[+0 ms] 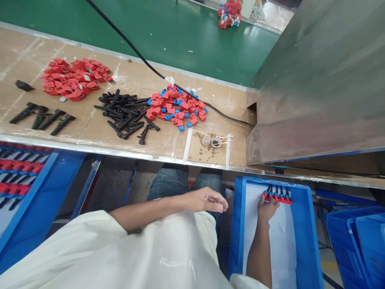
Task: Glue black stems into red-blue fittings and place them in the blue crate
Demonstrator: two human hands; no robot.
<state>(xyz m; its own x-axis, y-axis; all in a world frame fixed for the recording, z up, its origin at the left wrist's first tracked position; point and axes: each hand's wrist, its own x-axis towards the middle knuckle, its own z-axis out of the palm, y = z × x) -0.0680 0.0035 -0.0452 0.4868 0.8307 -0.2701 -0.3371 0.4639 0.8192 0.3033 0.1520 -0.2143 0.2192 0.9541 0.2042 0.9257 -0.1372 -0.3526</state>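
Observation:
My left hand point(207, 200) hovers over my lap, its fingers loosely bent with nothing visible in them. Inside the blue crate point(313, 241) at the right, my right hand point(267, 209) reaches to a short row of assembled pieces point(281, 196), each with a black stem, a blue middle and a red end. Its fingertips are closed on the assembled piece point(265, 196) at the left end of that row, partly covering it. White paper point(282, 233) lines the crate under them.
The bench holds piles of red parts point(73, 78), black stems point(123, 110) and red-and-blue parts point(177, 105). Two small cups point(206, 140) with swabs stand near its edge. A black cable point(135, 50) crosses the bench toward a metal housing point(313, 88). Another filled blue crate point(36, 200) sits left.

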